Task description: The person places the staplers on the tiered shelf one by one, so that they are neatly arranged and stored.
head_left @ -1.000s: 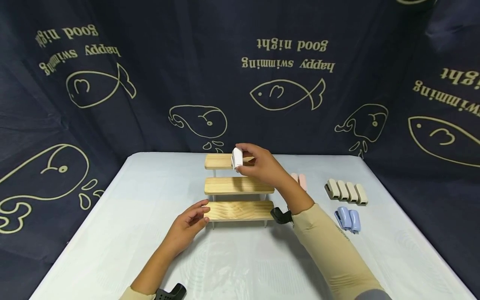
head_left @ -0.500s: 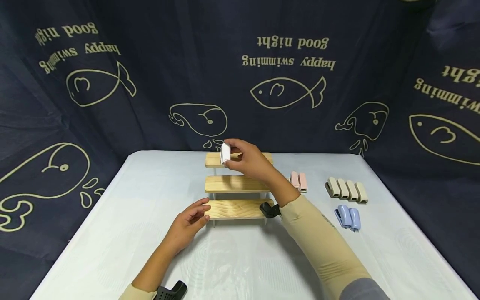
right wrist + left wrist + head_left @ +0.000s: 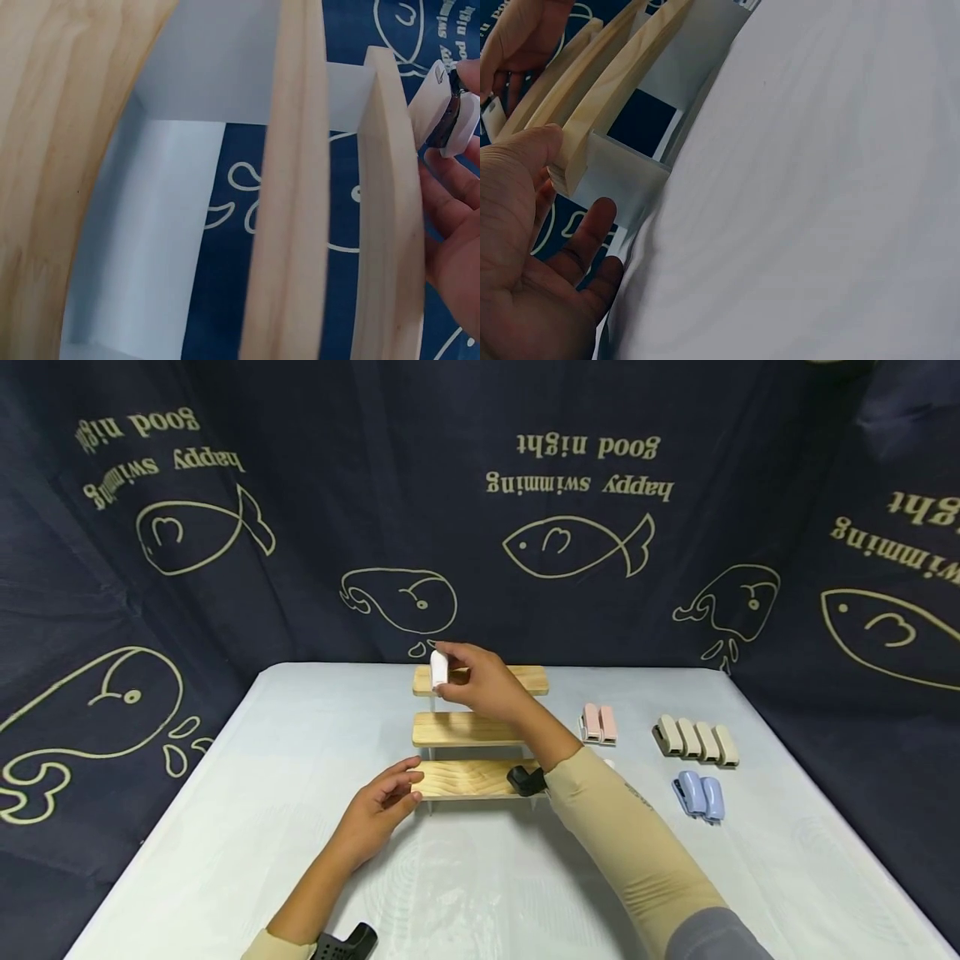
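A small white stapler (image 3: 439, 670) is pinched between the thumb and fingers of my right hand (image 3: 483, 683), at the left end of the top board of a three-tier wooden shelf (image 3: 480, 778). The right wrist view shows this stapler (image 3: 442, 109) against the edge of the top board; I cannot tell whether it rests there. My left hand (image 3: 375, 814) holds the left end of the lowest board, thumb in front. In the left wrist view, that hand's (image 3: 532, 247) thumb touches the board while other fingers spread beside the pale side support.
Right of the shelf lie two pink staplers (image 3: 598, 724), a row of several beige staplers (image 3: 696, 741) and two blue staplers (image 3: 701, 795). A white thing (image 3: 610, 763) is mostly hidden behind my right sleeve. A dark fish-print curtain (image 3: 420, 510) hangs behind the white-covered table (image 3: 247, 827).
My right hand has carried the white stapler leftward along the top board to its left end. The pink staplers have come into fuller view. My left hand has stayed put.
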`<state>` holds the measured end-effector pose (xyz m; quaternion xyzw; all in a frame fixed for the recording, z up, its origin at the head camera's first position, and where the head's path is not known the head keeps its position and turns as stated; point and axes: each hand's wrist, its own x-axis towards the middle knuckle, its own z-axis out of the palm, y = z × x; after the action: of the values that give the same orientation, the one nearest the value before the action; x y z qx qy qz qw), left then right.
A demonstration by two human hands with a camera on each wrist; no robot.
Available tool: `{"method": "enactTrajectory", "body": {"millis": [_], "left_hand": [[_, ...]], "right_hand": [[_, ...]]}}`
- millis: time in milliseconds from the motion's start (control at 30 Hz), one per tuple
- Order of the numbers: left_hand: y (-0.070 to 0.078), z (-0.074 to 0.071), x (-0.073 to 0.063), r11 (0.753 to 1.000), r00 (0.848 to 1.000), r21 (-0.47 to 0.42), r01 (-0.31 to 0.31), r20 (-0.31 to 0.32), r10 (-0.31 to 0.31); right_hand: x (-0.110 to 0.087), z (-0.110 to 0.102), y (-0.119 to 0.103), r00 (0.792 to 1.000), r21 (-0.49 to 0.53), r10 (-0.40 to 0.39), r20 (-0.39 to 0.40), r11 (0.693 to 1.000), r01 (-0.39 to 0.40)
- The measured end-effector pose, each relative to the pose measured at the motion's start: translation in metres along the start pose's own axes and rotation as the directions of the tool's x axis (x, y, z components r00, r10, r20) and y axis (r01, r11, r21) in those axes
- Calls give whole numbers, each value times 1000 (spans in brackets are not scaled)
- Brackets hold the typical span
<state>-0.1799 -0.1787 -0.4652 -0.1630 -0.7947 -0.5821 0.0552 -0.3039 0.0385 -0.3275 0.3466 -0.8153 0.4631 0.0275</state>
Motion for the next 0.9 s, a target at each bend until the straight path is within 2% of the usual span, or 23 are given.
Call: {"method": "enactTrajectory", "body": {"millis": [233, 467, 700, 900], "left_hand": [[-1, 0, -2, 1000, 1000, 9, -8, 2, 8], [-1, 2, -2, 1000, 1000, 6, -14, 3, 14], [-1, 2, 0, 1000, 1000, 18, -15, -6, 15], [-2, 1, 0, 999, 999, 20, -41, -8, 41]], "right_hand": [[6, 7, 1, 1000, -2, -11, 2, 1000, 11], [9, 14, 2, 1000, -12, 28, 3, 1000, -28], [12, 17, 2, 1000, -12, 27, -3, 1000, -27], [15, 19, 3, 1000, 0, 23, -9, 1000, -23]]}}
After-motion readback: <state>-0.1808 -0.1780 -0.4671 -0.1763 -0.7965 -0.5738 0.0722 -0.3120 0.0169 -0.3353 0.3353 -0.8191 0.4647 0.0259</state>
